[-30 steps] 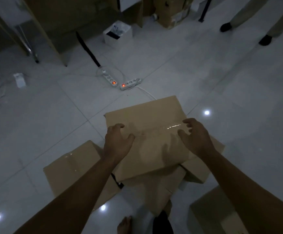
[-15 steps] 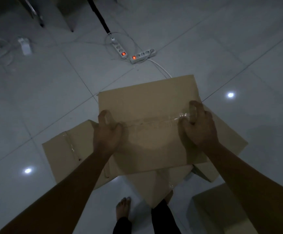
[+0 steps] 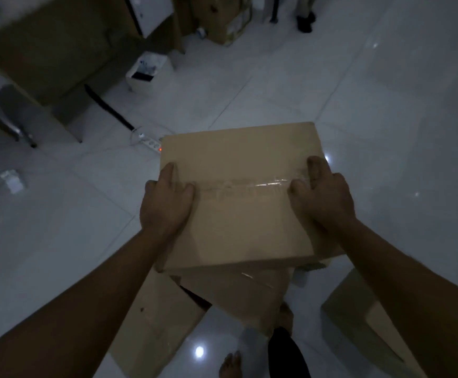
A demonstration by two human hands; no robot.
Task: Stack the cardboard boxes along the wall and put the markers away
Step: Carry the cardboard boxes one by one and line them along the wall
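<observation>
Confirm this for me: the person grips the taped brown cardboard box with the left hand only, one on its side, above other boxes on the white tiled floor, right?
Not quite. The head view shows both hands gripping the taped brown cardboard box: the left hand on its left side, the right hand on its right side. The rest holds: it is above other boxes on the white tiled floor.

Both bare arms reach forward from the lower corners, converging toward the middle. The left hand [image 3: 165, 203] grips the left edge of the box [image 3: 238, 214], thumb lying on its top face and fingers [image 3: 167, 170] wrapped over the side. The right hand [image 3: 323, 199] grips the right edge likewise, thumb on top, fingers curled down the side. A bare foot [image 3: 230, 365] shows below.
</observation>
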